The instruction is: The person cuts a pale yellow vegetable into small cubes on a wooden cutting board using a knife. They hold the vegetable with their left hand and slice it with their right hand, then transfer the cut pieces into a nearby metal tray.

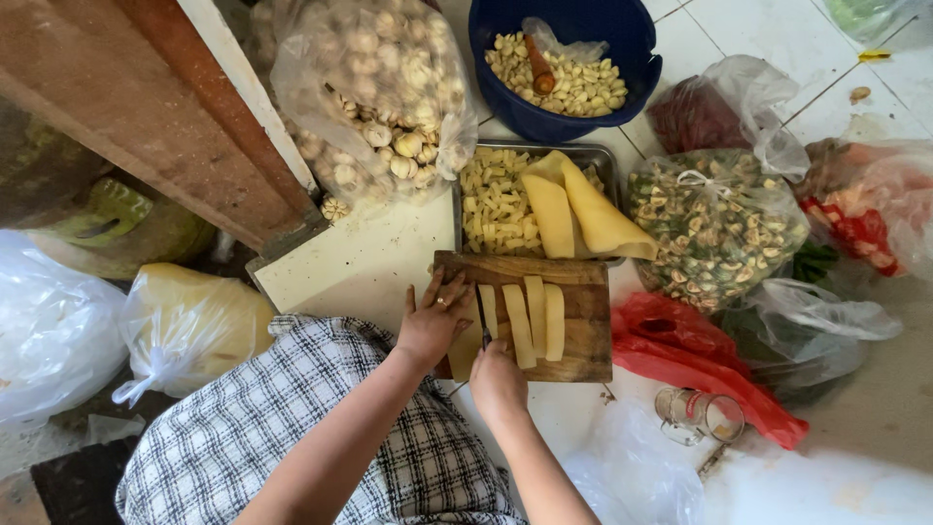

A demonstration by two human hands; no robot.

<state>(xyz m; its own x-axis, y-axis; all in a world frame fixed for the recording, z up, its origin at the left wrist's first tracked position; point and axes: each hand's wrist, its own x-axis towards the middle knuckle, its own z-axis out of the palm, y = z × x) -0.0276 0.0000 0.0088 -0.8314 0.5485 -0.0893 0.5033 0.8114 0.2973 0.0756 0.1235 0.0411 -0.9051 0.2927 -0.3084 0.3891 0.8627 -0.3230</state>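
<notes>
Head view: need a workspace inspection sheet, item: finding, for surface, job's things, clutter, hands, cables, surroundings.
Surface: white tiled floor; wooden cutting board on it.
Job's things: pale yellow strips lie side by side on the board; knife blade beside them.
Clutter: metal tray of cut pieces and yellow sheets; blue basin; clear bag of round bulbs; red plastic bag; glass jar.
Hands: left hand flat on the board's left edge; right hand grips the knife.
Cables: nothing seen.
Surroundings: wooden plank upper left.
</notes>
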